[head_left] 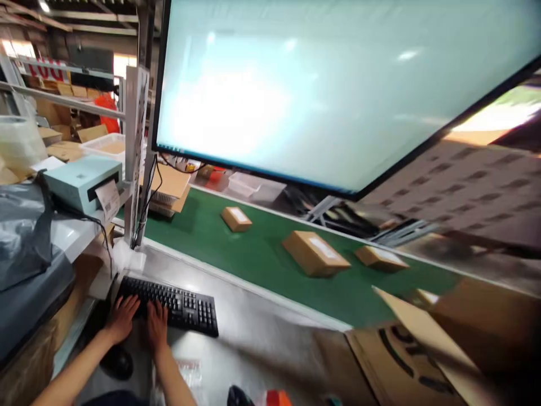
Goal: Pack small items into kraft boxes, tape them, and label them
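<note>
Nearest to us, our two bare forearms (76, 363) reach in from the bottom edge. Above them a huge black-framed flat screen (274, 101) glows pale and washed out, too bright for us to read. Beneath it runs a long green conveyor belt (253, 254), and on our side of it we have a smooth grey metal tabletop (253, 332). At our right stands a brown cardboard carton (406, 361) with raised flaps and black print. On our left sits a pale blue box-shaped printer (82, 180), a white printed label (110, 198) hanging from its slot. Before us the long black plastic keyboard (186, 307) lies on the tabletop. Brown rectangular cardboard parcels (315, 254) with white labels lie spaced along the belt. Our left hand (122, 318) and right hand (157, 326) are at the keyboard's left half, fingers slightly apart, neither grasping anything. Between our forearms we see a rounded black mouse (117, 362).
</note>
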A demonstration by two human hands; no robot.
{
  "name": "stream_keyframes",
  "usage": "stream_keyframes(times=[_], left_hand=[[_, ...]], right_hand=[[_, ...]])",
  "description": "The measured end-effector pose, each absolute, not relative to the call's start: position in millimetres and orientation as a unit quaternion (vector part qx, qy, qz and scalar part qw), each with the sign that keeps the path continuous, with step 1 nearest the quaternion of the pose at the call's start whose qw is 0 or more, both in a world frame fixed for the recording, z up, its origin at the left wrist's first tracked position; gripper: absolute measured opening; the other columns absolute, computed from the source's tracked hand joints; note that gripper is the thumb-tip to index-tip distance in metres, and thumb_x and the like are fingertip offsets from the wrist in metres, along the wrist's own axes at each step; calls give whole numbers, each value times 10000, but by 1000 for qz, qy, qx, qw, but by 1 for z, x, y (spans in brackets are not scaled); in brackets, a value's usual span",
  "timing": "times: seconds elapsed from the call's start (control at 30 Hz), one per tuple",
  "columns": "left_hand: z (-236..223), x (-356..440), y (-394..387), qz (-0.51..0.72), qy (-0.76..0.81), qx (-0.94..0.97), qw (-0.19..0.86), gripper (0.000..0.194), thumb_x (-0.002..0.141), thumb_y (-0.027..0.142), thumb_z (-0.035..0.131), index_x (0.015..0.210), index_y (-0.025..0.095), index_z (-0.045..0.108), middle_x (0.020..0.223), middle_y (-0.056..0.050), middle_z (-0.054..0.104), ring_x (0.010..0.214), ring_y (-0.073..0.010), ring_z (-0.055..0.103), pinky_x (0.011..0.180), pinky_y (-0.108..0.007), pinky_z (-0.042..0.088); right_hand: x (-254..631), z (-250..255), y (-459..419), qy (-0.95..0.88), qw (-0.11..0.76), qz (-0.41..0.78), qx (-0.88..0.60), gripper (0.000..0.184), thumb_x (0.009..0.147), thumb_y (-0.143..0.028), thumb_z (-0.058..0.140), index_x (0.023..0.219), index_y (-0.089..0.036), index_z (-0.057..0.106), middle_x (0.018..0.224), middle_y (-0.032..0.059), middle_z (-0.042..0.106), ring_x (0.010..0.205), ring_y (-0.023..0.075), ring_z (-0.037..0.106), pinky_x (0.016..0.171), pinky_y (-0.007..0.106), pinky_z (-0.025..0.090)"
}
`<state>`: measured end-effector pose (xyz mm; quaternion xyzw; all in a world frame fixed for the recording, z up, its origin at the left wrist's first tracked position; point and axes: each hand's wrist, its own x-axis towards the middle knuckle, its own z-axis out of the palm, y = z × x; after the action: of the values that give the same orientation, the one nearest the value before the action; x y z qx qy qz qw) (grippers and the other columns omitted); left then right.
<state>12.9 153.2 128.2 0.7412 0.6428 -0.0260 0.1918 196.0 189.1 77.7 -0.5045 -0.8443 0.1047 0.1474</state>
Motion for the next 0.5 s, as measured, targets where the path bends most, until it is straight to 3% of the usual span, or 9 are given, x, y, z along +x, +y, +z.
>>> stream_keyframes(times=[0.13, 0.23, 0.5], left_hand=[[106, 22, 173, -29, 645, 742, 180, 907, 807, 83, 453, 1692, 273, 391, 1799, -42, 294, 1681, -254, 272, 1404, -561, 160], [102, 22, 177, -23, 647, 739, 184, 908, 807, 79, 434, 1689, 292, 395, 1793, -37, 310, 1680, -245, 276, 1404, -554, 152], [100, 21, 172, -43, 648, 733, 200, 939, 792, 65, 429, 1691, 329, 381, 1797, -4, 298, 1685, -215, 255, 1409, -531, 136]], right_hand=[[203, 33, 214, -837, 153, 75, -520, 701, 941, -159, 554, 1531, -537, 567, 1448, -2, 735, 1407, 364, 659, 1163, 660, 569], [205, 16, 216, -837, 159, 59, -521, 753, 938, -164, 543, 1539, -615, 498, 1427, -42, 742, 1373, 345, 681, 1122, 625, 619], [206, -22, 213, -833, 215, 31, -509, 694, 930, -175, 553, 1481, -596, 593, 1423, -19, 742, 1306, 356, 717, 1050, 627, 661]])
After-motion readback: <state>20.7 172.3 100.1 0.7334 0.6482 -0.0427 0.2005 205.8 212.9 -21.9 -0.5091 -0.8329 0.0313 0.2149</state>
